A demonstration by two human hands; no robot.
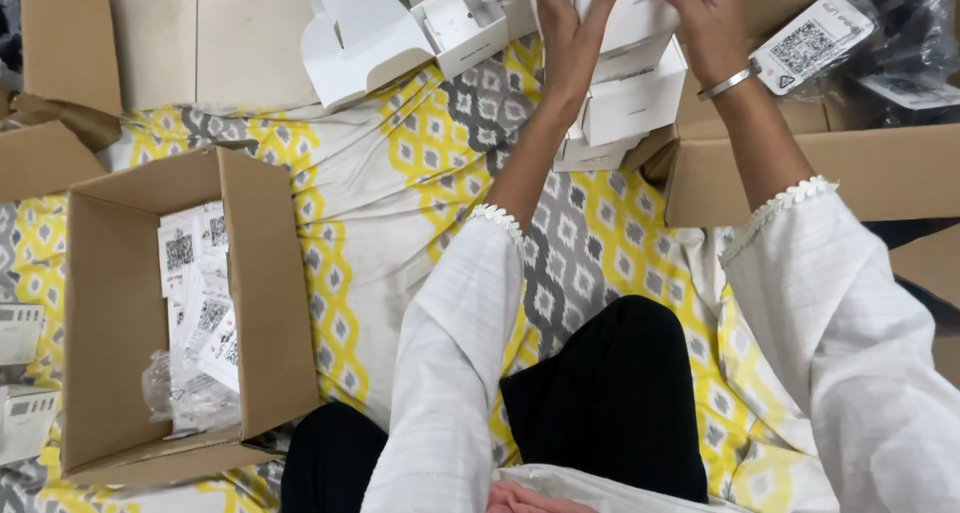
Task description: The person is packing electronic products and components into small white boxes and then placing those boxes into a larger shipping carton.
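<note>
My left hand [570, 43] and my right hand [708, 23] press on either side of a stack of small white boxes [632, 98] at the top of the view. The left palm lies flat against the stack's left face, fingers stretched up. The right hand, with a silver bangle [727, 83] at the wrist, holds the stack's right side. The top of the stack runs out of view. Both arms wear white sleeves with lace cuffs.
An open cardboard box [265, 283] at left holds printed slips and clear plastic bags. Open white cartons [365, 43] lie at top centre. Another cardboard box [800, 173] at right holds dark bagged items and a white label [812, 41]. A yellow-grey patterned cloth [400, 173] covers the floor.
</note>
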